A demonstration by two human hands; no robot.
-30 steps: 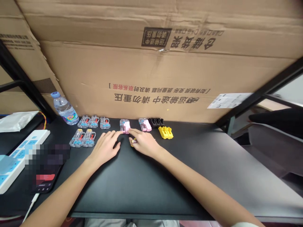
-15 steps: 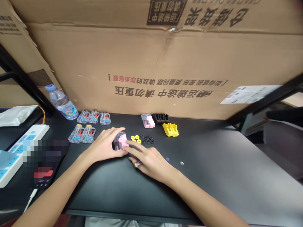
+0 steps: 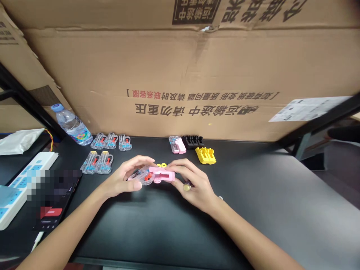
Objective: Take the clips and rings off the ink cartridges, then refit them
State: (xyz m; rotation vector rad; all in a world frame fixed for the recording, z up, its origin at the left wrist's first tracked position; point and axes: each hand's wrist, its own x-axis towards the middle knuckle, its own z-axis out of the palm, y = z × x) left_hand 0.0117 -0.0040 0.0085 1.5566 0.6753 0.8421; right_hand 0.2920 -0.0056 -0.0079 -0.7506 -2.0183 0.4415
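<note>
Between my hands is a clear plastic casing with red and blue parts inside. My left hand grips its left side, thumb in front and fingers behind. A pink plastic piece with a rectangular opening meets the casing's right end; whether it is locked on I cannot tell. My right hand pinches the pink piece from the right. Just behind lie yellow rings, partly hidden by my fingers.
More clear casings stand at the left, near a water bottle. At the back are a clear-and-pink unit, a black clip-like part and a yellow one. A power strip and phone lie left; cardboard walls the back.
The casing and pink piece have been turned so the pink piece's opening faces me. My right hand has gone from fingertips on the pink face to gripping its right end.
</note>
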